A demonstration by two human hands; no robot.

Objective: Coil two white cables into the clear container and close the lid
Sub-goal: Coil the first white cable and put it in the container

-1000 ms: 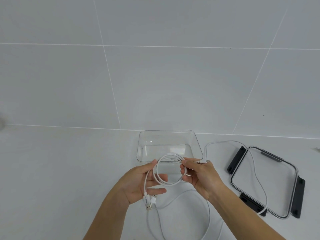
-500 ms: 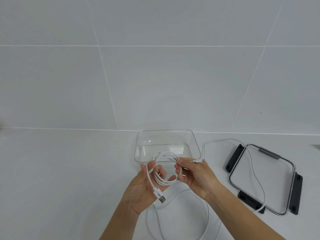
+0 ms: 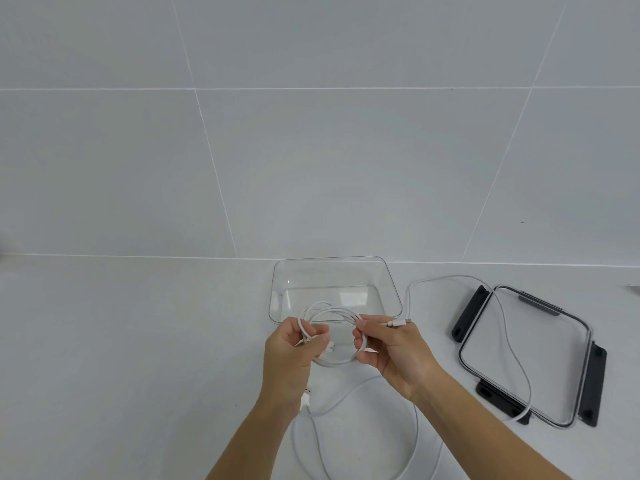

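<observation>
Both hands grip one coiled cable (image 3: 337,360) — left hand (image 3: 291,355), right hand (image 3: 394,351) — before the clear container (image 3: 277,289).

A white counter (image 3: 131,358) meets a wall (image 3: 346,161) of large pale tiles with thin grout lines, as in a home kitchen. A clear food container (image 3: 329,271) stands near the counter's back edge.

Just in front of the clear container (image 3: 337,261), part of the coiled cable (image 3: 337,364) hides inside the left hand (image 3: 287,355); the loose cable (image 3: 416,427) runs off the bottom edge. Far right of the container, 1 small object (image 3: 635,288) is cut off
</observation>
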